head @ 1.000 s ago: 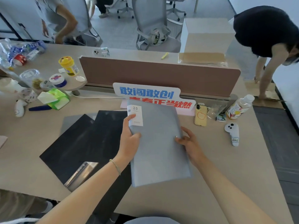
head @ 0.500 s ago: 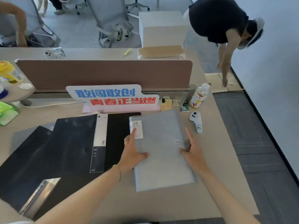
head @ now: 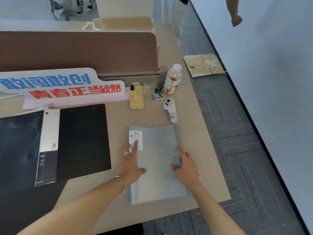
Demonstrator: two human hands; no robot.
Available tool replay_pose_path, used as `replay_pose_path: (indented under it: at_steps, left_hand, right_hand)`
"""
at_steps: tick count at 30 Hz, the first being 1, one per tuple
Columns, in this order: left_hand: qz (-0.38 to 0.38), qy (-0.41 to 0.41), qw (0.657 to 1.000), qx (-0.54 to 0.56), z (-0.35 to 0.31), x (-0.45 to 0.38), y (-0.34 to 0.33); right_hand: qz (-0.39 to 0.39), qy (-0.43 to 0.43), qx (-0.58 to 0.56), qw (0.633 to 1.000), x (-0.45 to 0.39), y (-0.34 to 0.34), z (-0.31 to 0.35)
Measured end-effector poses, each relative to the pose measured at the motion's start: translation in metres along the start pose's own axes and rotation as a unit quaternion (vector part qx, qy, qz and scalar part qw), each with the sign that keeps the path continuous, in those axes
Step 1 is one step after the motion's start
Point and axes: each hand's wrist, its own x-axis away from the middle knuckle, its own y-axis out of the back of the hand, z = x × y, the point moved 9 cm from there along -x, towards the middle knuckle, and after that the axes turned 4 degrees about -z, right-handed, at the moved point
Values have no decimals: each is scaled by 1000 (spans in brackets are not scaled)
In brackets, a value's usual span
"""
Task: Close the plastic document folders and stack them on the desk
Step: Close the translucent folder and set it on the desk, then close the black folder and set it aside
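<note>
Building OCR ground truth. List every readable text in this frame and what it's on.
"敢闯敢创", blue, over "青春正当燃", red: desk sign.
"20": white label on the grey folder.
"Hoo6", handwritten, reading unsure: tag on the white controller.
Print on the bottle, the small packet and the black folder's insert: too small to read.

Soft, even daylight fills the scene, brightest on the pale wall point(head: 279, 82) at right, which looks washed out and bluish. Shadows are faint: only thin, diffuse ones under the hands and the bottle point(head: 172, 80). A dull sheen lies on the black folder point(head: 83, 138). The whole picture is slightly smeared, the sign point(head: 61, 85) lettering soft. Wide-angle bending curves the tabletop point(head: 191, 138) edge and the floor point(head: 245, 150) lines.
</note>
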Motion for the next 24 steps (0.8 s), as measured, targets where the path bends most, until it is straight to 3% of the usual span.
replay_pose_path:
  at_steps: [5, 10, 15, 17, 20, 24]
  left_hand:
    - [-19, 15, 990, -136, 1, 2, -8]
    - [-9, 2, 969, -247, 5, -2, -12]
    - [-8, -17, 968, -250, -7, -7, -17]
    - [-42, -14, 971, -236, 8, 4, 13]
    - [-89, -93, 959, -252, -6, 8, 26]
    - [-150, -81, 959, -228, 11, 16, 82]
  right_hand:
    - [27, -12, 50, 998, -5, -17, -19]
    - [-34, 54, 203, 977, -3, -24, -20]
    - [-80, 57, 277, 956, -11, -16, -20]
    - [-64, 112, 282, 951, -10, -34, 20]
    - [-64, 130, 254, 956, -16, -42, 39]
    - [-46, 194, 229, 953, -19, -61, 114]
